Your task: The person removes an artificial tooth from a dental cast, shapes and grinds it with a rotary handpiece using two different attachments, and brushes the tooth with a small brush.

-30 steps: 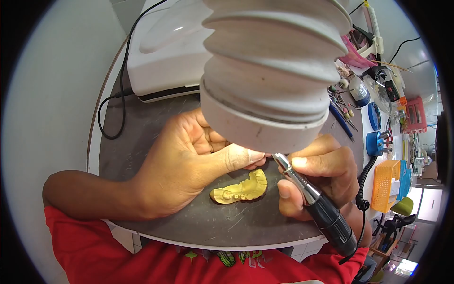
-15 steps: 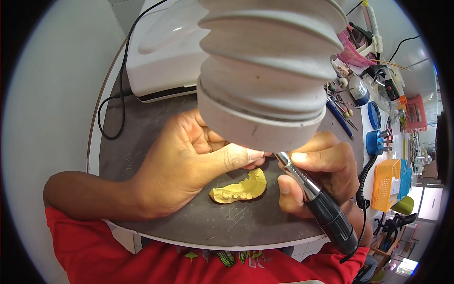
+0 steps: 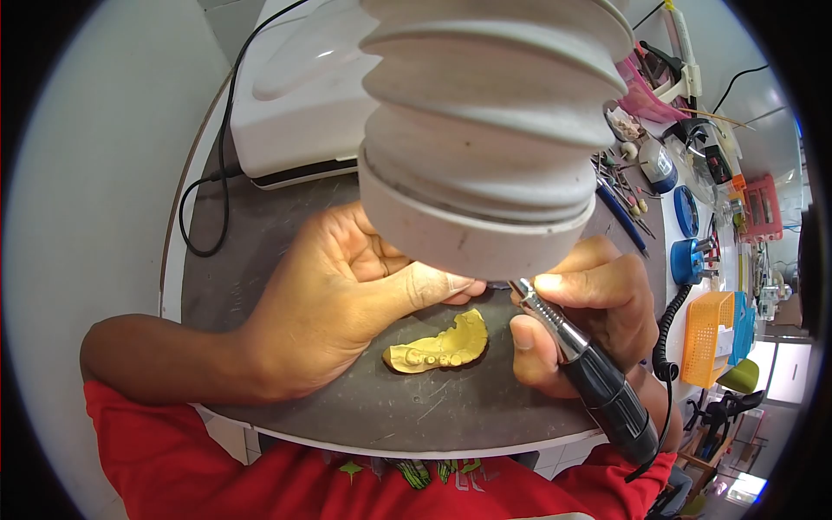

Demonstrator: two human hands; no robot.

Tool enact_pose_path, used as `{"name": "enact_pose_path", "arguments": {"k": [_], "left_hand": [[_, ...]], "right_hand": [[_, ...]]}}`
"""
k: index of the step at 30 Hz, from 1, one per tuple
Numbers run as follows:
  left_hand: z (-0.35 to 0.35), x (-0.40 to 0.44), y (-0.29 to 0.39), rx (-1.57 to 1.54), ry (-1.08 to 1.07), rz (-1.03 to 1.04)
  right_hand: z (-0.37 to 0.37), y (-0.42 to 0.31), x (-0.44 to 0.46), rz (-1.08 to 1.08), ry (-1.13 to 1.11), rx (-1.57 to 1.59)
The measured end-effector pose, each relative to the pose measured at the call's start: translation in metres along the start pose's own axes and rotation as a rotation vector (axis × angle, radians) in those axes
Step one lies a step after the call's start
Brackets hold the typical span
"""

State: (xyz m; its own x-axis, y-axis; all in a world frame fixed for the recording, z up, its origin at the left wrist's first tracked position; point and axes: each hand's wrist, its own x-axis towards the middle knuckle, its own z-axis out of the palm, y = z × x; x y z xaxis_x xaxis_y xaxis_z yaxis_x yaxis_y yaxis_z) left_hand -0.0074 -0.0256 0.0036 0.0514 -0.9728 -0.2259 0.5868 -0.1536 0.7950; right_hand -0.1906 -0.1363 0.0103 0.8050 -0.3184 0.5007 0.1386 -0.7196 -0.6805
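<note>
My right hand (image 3: 611, 299) grips a black and silver rotary handpiece (image 3: 611, 399), slanted so its metal nose points up and left under the hose end. My left hand (image 3: 334, 303) is closed in a pinch, thumb against fingers, close to the handpiece's tip. A small dark sliver shows beside those fingertips, but what they hold is mostly hidden by the hose. Below the hands, a yellow dental cast (image 3: 442, 345) of a tooth arch lies on the grey bench top (image 3: 416, 412), touched by neither hand.
A wide ribbed white suction hose (image 3: 490, 113) hangs over the hands and blocks part of the view. Behind it stands a white machine (image 3: 303, 95) with a black cable. Along the right are burs, a blue pen (image 3: 620, 212), a blue holder (image 3: 686, 260) and an orange basket (image 3: 708, 338).
The handpiece and my right hand have shifted very slightly, and a bit of a dark piece now shows by the left fingertips. The cast stays where it was.
</note>
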Motion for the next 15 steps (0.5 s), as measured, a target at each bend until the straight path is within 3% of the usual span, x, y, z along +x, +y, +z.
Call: {"name": "enact_pose_path", "arguments": {"k": [12, 15], "left_hand": [[-0.0011, 0.001, -0.0034, -0.011, -0.015, 0.024], [-0.0026, 0.0017, -0.0031, 0.009, -0.025, 0.025]], "right_hand": [[0.0004, 0.0013, 0.0031, -0.085, -0.003, -0.027], [-0.0009, -0.0001, 0.0014, -0.003, -0.003, -0.037]]}}
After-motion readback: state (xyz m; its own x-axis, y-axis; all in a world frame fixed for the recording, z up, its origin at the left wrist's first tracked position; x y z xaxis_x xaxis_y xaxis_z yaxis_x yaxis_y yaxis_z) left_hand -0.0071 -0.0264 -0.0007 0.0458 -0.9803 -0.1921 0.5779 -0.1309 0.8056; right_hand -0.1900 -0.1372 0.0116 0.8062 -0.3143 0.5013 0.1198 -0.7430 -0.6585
